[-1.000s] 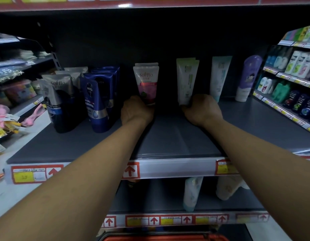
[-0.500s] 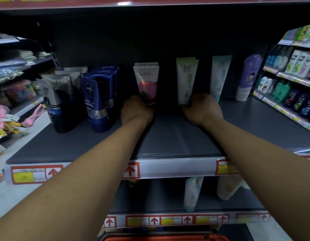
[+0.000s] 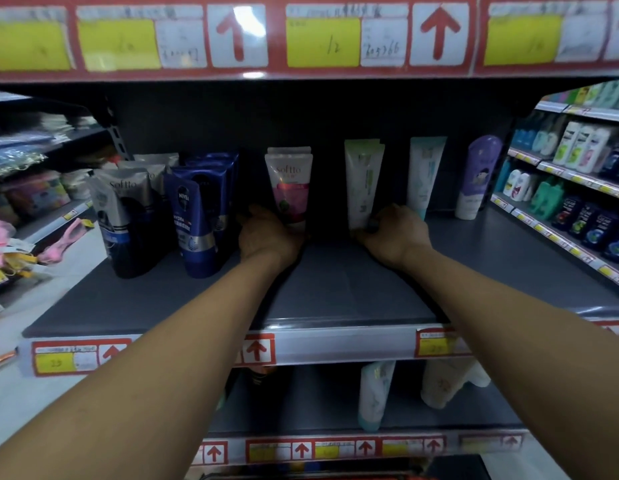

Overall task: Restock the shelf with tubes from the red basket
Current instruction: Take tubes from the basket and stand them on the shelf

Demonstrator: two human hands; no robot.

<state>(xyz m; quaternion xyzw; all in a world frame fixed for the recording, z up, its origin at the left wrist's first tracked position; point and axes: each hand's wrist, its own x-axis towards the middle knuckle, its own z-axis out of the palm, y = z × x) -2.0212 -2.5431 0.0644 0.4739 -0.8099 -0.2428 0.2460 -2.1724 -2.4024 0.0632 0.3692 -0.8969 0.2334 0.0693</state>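
- My left hand (image 3: pixel 268 235) is at the base of the pink Softto tube (image 3: pixel 290 188), fingers curled around its lower end, far back on the grey shelf (image 3: pixel 336 289).
- My right hand (image 3: pixel 393 233) pinches the bottom of the pale green tube (image 3: pixel 363 187), just right of the pink one; thumb and fingers wrap its cap end.
- Both tubes stand upright, cap down, near the back wall with a gap between them.
- Red basket (image 3: pixel 387 477) is barely visible at the bottom edge, below the lower shelf; can't see what's left in it.
- Step in hand, I judge: seating both tubes so they stand alone before letting go.
- Do it well: keep each cap flat on the shelf, tube vertical, label facing out, then ease fingers off slowly.
- Risk: tall narrow tubes tip easily; the pink one could fall left into the blue Nivea tubes (image 3: pixel 197 216).
- White-teal tube (image 3: pixel 424 174) sits just right of my right hand, so withdraw straight back toward me, not sideways.
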